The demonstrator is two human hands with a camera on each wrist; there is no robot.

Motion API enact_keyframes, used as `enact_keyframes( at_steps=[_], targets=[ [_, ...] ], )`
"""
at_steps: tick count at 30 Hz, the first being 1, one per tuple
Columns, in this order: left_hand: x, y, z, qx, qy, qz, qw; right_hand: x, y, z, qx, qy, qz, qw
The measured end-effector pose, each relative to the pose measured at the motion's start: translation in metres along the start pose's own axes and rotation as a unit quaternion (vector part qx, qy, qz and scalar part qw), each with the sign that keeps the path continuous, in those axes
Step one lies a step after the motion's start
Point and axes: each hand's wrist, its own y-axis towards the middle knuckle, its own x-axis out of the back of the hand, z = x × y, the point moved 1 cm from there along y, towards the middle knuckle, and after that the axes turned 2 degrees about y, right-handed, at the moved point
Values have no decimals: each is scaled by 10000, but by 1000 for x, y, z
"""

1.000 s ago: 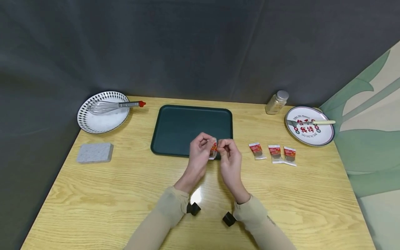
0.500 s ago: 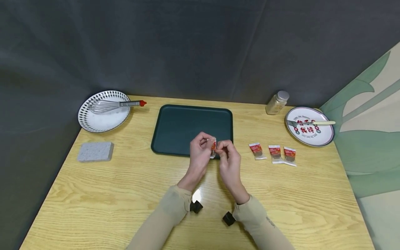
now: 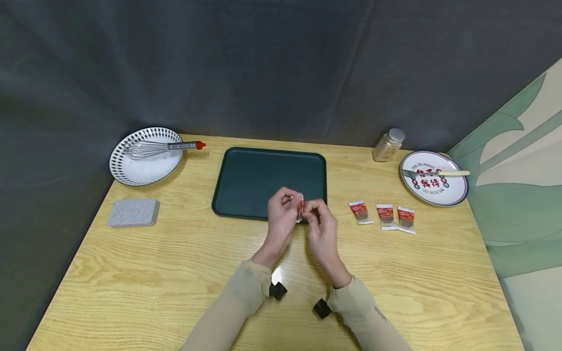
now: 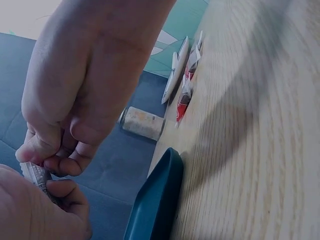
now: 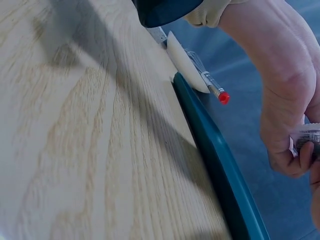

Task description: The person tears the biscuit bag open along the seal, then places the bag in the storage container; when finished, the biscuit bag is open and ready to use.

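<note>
My left hand (image 3: pixel 279 219) holds a small red and white packet (image 3: pixel 300 208) with a see-through window, just over the front edge of the dark green tray (image 3: pixel 268 175). My right hand (image 3: pixel 322 229) pinches the packet's right edge between thumb and forefinger. In the left wrist view the packet's printed silvery end (image 4: pixel 36 175) shows between both hands' fingertips. The right wrist view catches the packet's crimped end (image 5: pixel 306 134) in the left hand's fingers, with much of it covered. Right of the hands lie three similar packets (image 3: pixel 384 216), each with brown contents.
A whisk (image 3: pixel 151 149) rests on a patterned plate (image 3: pixel 149 171) at back left, behind a grey speckled block (image 3: pixel 133 213). At back right stand a lidded jar (image 3: pixel 388 145) and a plate (image 3: pixel 434 195) bearing a fork (image 3: pixel 448 172). A dark curtain (image 3: pixel 263 68) hangs behind the table.
My right hand has shifted slightly left, its fingertips closing onto the packet's edge. The packet has turned a little and shows narrower. The other objects stay put.
</note>
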Motion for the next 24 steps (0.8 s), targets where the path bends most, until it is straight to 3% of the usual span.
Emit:
enact_keyframes(
  at_steps=[24],
  targets=[
    [-4,-2,8,237,-249,-259,9991,3,-9,-3,-144,-190,25,9997]
  ],
)
